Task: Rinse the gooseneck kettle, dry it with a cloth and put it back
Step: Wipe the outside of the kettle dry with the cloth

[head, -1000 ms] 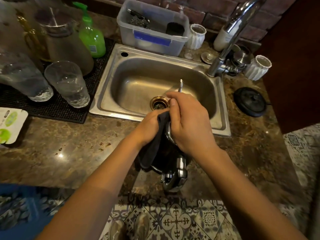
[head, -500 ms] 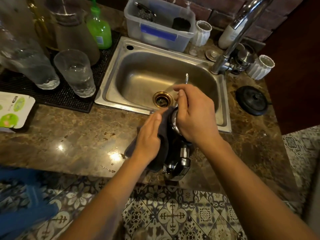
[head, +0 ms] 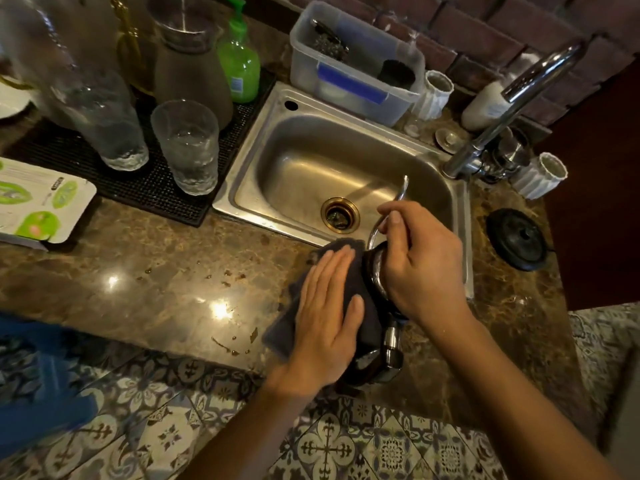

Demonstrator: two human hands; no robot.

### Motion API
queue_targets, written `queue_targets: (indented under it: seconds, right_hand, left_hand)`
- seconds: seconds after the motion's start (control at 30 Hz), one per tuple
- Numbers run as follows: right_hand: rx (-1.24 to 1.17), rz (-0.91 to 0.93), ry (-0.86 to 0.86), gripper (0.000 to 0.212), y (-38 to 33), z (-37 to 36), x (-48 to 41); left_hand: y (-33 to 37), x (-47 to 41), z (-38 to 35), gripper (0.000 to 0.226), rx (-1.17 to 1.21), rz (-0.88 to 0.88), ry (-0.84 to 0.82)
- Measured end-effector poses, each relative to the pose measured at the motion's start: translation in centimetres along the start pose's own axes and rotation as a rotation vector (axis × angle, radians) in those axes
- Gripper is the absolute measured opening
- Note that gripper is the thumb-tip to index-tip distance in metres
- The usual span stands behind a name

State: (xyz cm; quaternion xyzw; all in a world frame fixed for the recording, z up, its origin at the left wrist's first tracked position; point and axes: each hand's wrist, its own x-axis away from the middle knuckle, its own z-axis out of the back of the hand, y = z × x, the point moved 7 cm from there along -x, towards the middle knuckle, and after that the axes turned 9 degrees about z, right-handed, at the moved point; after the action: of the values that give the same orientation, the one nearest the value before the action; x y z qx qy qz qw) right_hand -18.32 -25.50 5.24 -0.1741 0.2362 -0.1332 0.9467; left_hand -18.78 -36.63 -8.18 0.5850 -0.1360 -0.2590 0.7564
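Low in the middle of the frame, just in front of the sink [head: 242,174], the gooseneck kettle [head: 375,271] is held off the stone counter [head: 156,282] between two hands, lying tipped over rather than upright. The right hand [head: 420,268] wraps around its upper body near the rim, fingers curled closed on the metal, with the thumb and forefinger reaching toward the base of the thin spout [head: 401,194]. The left hand [head: 327,323] lies flat with fingers extended and close together, pressing a dark cloth [head: 349,285] against the kettle's side; it holds the cloth by pressure, not by a pinch. The kettle looks like polished steel, so it is probably rigid and moderately light when empty, and after rinsing likely slick wherever the cloth has not passed. The body or the handle [head: 391,341], whose shiny fittings show at the lower end, seems the sound place to hold; the spout is slender and curved and would likely bend or lever badly if used as a grip. The kettle's long axis runs roughly from the lower centre of the frame up toward the sink, with the handle end nearest the person and the spout tip pointing up and away over the basin, close to the drain [head: 340,215]. The soft cloth drapes and should conform to the rounded wall. A black round lid [head: 516,239] sits at the right on the counter, well apart.
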Motion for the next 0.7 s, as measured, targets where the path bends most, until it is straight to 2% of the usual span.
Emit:
queue_targets:
  seconds: [0.1, 0.2, 0.3, 0.37, 0.43, 0.6, 0.7]
  right_hand:
    - [0.004, 0.009, 0.002, 0.021, 0.0, 0.1, 0.1]
    - [0.029, 0.000, 0.019, 0.020, 0.0, 0.2, 0.1]
    - [0.058, -0.008, 0.016, 0.021, 0.1, 0.1, 0.1]
    - [0.057, -0.018, 0.015, 0.022, 0.2, 0.0, 0.0]
    - [0.037, -0.027, 0.018, 0.023, 0.4, -0.1, 0.1]
    - [0.026, -0.041, 0.021, 0.025, 0.5, -0.1, 0.1]
    - [0.025, -0.044, 0.029, 0.024, 0.4, 0.0, 0.1]
  left_hand:
    - [1.5, -4.3, 0.0, 0.057, 0.154, 0.013, -0.148]
    - [1.9, -7.9, -0.6, 0.043, 0.324, 0.201, -0.387]
    - [1.2, -10.0, -1.4, 0.045, 0.327, 0.419, -0.550]
    - [0.9, -10.9, -1.8, 0.046, 0.197, 0.424, -0.609]
    - [0.2, -11.1, -1.8, 0.045, 0.160, 0.417, -0.586]
    - [-2.2, -8.7, -0.9, 0.030, 0.326, 0.412, -0.454]
    - [-2.6, -6.8, -0.2, 0.039, 0.374, 0.322, -0.338]
